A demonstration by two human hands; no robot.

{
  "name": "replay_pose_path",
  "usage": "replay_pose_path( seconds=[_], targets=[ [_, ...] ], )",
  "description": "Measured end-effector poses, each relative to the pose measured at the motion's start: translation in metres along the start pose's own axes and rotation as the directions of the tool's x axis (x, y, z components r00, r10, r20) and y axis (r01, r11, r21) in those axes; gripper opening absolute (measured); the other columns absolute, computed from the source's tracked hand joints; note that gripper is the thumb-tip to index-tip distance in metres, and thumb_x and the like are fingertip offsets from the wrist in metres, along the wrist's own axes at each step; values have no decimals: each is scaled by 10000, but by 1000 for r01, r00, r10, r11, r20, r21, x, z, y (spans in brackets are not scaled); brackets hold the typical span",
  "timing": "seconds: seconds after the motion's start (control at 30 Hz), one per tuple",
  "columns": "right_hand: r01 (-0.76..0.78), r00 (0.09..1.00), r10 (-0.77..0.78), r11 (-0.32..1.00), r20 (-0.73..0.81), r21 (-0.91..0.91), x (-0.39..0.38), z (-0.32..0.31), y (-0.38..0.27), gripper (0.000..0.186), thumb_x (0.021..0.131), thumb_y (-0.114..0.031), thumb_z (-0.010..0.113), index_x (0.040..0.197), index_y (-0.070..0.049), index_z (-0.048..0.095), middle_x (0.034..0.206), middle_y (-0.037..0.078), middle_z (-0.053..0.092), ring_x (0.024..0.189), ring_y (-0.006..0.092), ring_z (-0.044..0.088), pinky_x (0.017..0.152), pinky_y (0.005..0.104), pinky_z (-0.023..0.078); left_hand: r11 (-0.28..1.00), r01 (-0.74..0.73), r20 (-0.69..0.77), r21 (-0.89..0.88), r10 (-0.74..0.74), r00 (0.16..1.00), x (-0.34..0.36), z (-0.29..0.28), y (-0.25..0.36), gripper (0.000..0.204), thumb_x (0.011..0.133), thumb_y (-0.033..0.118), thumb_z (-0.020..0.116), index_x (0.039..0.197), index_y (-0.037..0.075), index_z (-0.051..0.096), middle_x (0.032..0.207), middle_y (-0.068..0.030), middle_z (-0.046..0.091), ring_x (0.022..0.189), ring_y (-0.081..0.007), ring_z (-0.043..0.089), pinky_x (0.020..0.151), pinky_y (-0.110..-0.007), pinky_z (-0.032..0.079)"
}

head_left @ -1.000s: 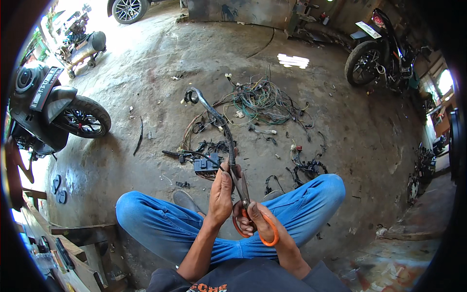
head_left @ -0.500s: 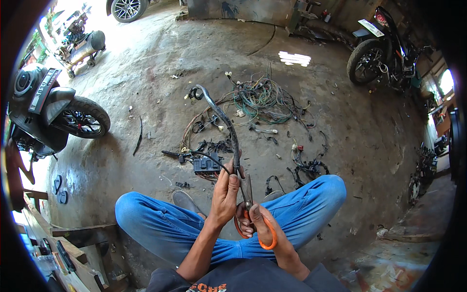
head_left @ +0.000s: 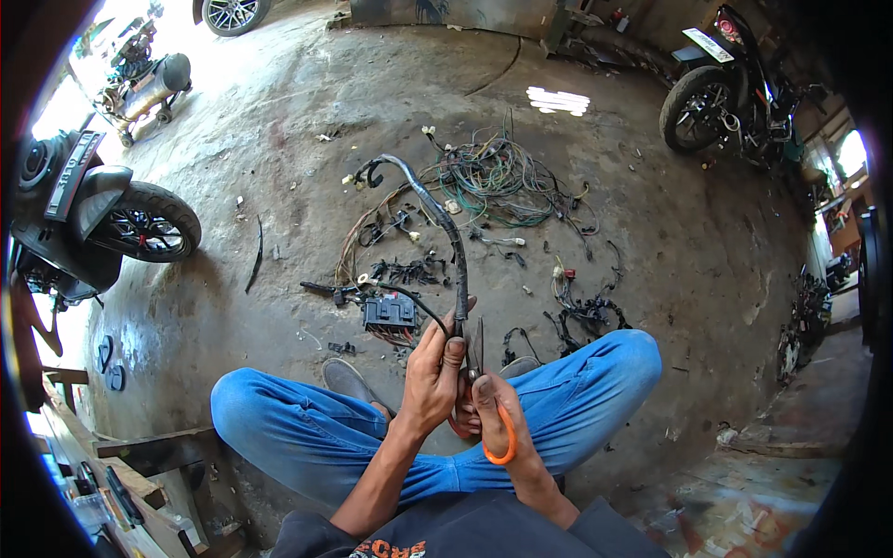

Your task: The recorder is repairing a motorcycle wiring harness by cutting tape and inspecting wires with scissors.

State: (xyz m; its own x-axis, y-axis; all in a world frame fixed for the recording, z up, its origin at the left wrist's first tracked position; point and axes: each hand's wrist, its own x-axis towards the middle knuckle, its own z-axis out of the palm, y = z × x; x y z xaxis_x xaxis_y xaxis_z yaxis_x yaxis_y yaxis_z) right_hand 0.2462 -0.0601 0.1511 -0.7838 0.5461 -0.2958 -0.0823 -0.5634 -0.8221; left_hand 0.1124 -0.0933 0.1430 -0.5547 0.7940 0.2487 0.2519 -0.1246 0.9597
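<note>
Between my knees, my left hand (head_left: 435, 377) is closed around the lower end of a thick black taped wiring harness (head_left: 450, 237). The harness arcs up and away over the floor, with a thinner black branch (head_left: 409, 296) leaving it to the left. My right hand (head_left: 495, 409) grips orange-handled scissors (head_left: 499, 442) close beside my left hand. Their blades point away from me, along the harness near my left fingertips. Part of the handles is hidden by my right fingers. A black connector box (head_left: 390, 314) lies on the floor just left of the harness.
A tangle of coloured wires (head_left: 502, 177) lies beyond the harness. Loose black connectors (head_left: 595, 316) are scattered to the right. Motorcycles stand at left (head_left: 139, 223) and far right (head_left: 702, 107). Sandals (head_left: 112, 365) and a wooden bench (head_left: 153, 484) are at the left.
My right hand has shifted slightly up and left, bringing the scissors nearer my left hand. The harness stays in my left hand and leans a little to the right.
</note>
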Motion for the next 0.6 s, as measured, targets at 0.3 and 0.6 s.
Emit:
replay_pose_path(
  seconds=[0.3, 0.6],
  targets=[
    [295, 900, -350, 928, -261, -227, 27, -21, -119, 533, 1014, -566, 483, 1003, -38, 558, 652, -49, 394, 493, 43, 381, 429, 199, 316, 979, 202, 172, -8, -198, 965, -91, 24, -24, 428, 975, 48, 519, 1401, 26, 553, 976, -123, 593, 903, -235, 563, 863, -340, 457],
    [94, 984, -130, 961, -123, -259, -7, -23, -63, 568, 1000, -572, 502, 1037, -8, 559, 675, -25, 434, 561, 54, 449, 468, 209, 361, 898, 293, -33, -328, -320, 947, -38, 16, -17, 397, 1060, 230, 526, 1369, -20, 540, 1035, -34, 573, 924, -118, 507, 835, -256, 423]
  ],
)
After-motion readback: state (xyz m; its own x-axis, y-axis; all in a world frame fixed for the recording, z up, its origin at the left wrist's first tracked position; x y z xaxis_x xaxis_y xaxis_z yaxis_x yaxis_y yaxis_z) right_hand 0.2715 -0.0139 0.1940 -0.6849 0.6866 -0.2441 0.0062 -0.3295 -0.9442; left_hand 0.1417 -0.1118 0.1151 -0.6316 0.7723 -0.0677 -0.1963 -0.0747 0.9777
